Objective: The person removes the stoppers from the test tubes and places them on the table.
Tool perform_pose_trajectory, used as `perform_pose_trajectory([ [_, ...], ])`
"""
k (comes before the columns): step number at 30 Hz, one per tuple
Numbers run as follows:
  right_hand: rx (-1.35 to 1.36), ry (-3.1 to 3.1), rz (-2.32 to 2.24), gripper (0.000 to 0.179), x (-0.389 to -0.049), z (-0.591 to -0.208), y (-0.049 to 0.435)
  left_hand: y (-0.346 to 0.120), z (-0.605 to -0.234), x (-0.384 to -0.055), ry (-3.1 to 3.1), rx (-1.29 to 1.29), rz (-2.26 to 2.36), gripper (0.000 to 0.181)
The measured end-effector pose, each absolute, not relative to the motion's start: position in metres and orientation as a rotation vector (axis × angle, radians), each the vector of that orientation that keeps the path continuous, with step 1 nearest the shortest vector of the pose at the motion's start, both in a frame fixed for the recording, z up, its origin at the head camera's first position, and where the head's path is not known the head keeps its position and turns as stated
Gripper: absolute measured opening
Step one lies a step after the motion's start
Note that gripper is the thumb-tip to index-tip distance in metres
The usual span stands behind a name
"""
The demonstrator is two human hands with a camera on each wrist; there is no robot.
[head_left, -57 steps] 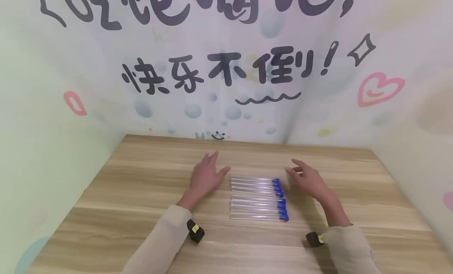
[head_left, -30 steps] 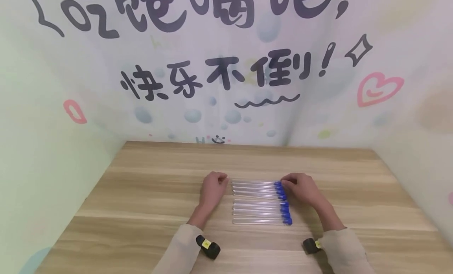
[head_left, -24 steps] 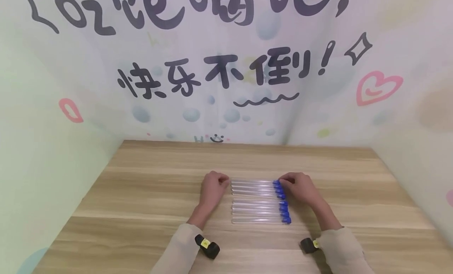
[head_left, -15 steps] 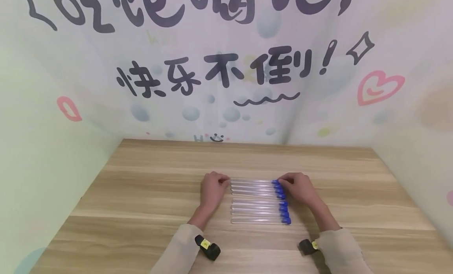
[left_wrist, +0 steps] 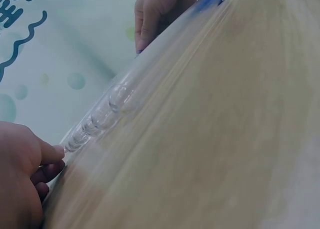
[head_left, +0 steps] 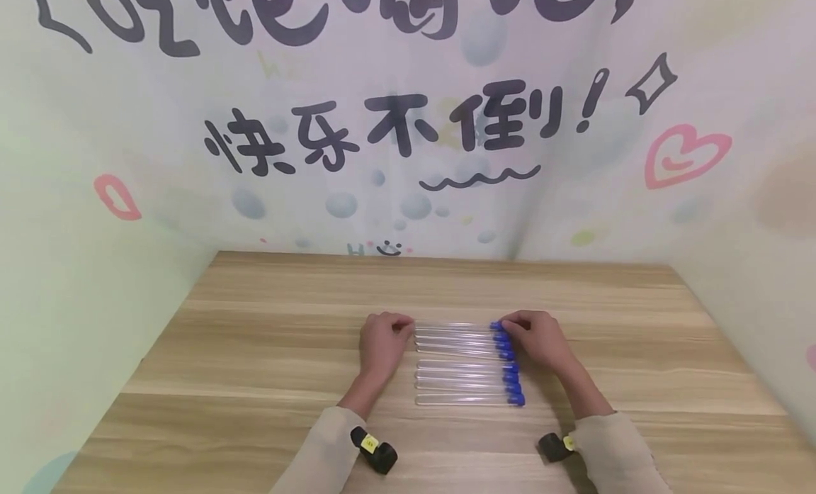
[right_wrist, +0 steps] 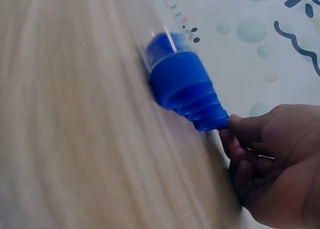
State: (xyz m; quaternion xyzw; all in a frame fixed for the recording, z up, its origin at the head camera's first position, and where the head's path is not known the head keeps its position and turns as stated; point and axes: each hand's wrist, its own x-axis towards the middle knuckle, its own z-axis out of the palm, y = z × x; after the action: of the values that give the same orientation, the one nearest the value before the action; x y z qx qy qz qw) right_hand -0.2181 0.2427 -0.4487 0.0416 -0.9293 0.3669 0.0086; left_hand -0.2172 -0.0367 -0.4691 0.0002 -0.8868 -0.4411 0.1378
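Note:
Several transparent test tubes with blue caps lie side by side on the wooden table, rounded ends left and caps right. They form a far group and a near group (head_left: 465,383) with a narrow gap between. My left hand (head_left: 382,345) pinches the rounded end of the farthest test tube (head_left: 454,324) between thumb and fingers. At its other end my right hand (head_left: 540,341) pinches the blue cap (head_left: 496,326). In the left wrist view the rounded ends (left_wrist: 120,96) line up towards the left thumb. The caps (right_wrist: 182,79) stand in a row before the right fingertips in the right wrist view.
The wooden table (head_left: 268,366) runs back to a printed white backdrop (head_left: 357,182) with dark lettering and a pink heart. Pale side panels border it left and right. A small black wrist camera (head_left: 375,451) sits at the left sleeve, another (head_left: 554,446) at the right.
Both hands, spread and apart from the tubes at first, have come in and taken hold of the farthest test tube at its two ends. That tube has shifted slightly left.

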Motion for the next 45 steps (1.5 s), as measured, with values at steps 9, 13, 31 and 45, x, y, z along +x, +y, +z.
perform_pose_trajectory([
  [9,-0.07,-2.79,1.363,0.031,-0.219,-0.455,0.243,-0.031,-0.468,-0.216,-2.486,0.08,-1.415,0.007],
  [13,-0.097,-2.735,1.483,0.04,-0.224,-0.457,0.244,-0.029,-0.467,-0.22,-2.459,0.095,-1.457,0.007],
  [31,0.044,-2.671,1.588,0.035,-0.238,-0.462,0.247,-0.023,-0.466,-0.233,-2.387,0.065,-1.72,0.017],
  [45,0.102,-2.708,1.574,0.026,-0.233,-0.465,0.243,-0.027,-0.468,-0.233,-2.389,-0.04,-1.686,0.024],
])
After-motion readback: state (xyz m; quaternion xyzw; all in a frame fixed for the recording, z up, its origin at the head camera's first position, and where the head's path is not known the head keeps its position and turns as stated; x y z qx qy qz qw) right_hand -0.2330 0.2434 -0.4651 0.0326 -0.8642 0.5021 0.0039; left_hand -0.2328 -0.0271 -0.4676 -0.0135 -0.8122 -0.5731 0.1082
